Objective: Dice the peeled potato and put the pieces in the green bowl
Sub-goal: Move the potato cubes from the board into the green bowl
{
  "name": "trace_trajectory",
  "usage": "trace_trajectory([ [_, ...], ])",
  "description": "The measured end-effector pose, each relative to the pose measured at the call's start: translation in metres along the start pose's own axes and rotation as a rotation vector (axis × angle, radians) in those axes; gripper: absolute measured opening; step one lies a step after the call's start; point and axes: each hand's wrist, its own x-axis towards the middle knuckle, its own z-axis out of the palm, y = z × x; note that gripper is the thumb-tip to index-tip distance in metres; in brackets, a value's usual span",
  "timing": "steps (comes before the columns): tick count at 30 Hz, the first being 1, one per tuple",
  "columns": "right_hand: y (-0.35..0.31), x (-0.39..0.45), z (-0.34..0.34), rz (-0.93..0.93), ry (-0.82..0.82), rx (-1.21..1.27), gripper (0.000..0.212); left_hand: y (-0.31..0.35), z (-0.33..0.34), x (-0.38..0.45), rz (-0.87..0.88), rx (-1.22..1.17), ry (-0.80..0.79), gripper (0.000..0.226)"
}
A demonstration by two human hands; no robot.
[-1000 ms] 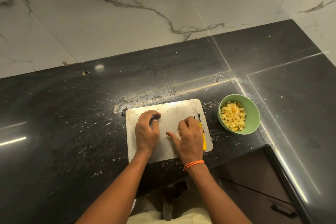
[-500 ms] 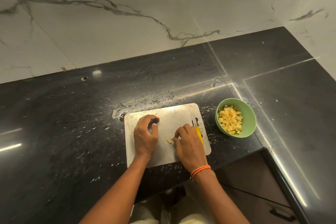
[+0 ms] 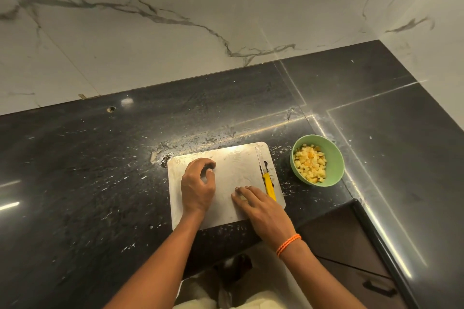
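Observation:
A steel cutting board (image 3: 236,170) lies on the black counter. My left hand (image 3: 198,187) rests on its left part, fingers loosely curled around nothing. My right hand (image 3: 258,204) lies low on the board's near right part, fingertips closed over a small pale potato piece (image 3: 242,197) that barely shows. A yellow-handled knife (image 3: 268,183) lies loose along the board's right edge, blade pointing away from me. To the right of the board stands the green bowl (image 3: 334,158), holding several diced potato pieces (image 3: 311,167).
The black stone counter (image 3: 100,170) is speckled with wet marks around the board. A marble wall (image 3: 175,32) rises behind, and the counter turns a corner at the right. Dark drawers (image 3: 351,258) sit below the front edge on the right.
The knife's handle has come out from under my right hand, which has slid toward me and over the small potato piece. My left hand has stayed in place. The view has tilted slightly.

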Motion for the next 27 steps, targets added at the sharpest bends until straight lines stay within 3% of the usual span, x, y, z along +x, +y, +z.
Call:
trace_trajectory([
  [3,0.0,-0.007,-0.007,0.025,-0.018,-0.006,0.08,0.002,0.0,0.0,-0.004,-0.006,0.004,0.023],
  [6,-0.001,-0.004,-0.007,0.062,-0.009,-0.005,0.077,0.004,-0.001,-0.001,0.0,-0.004,0.004,0.023],
  [16,-0.004,0.03,0.004,0.152,0.01,0.039,0.028,0.003,0.001,-0.001,0.001,0.013,0.002,0.022],
  [23,-0.011,0.049,0.003,0.319,0.078,0.129,0.022,0.004,0.001,-0.001,0.003,0.022,0.003,0.022],
  [27,-0.003,0.058,-0.022,0.444,0.194,0.338,0.009,0.006,0.0,-0.001,0.011,0.032,-0.005,0.022],
])
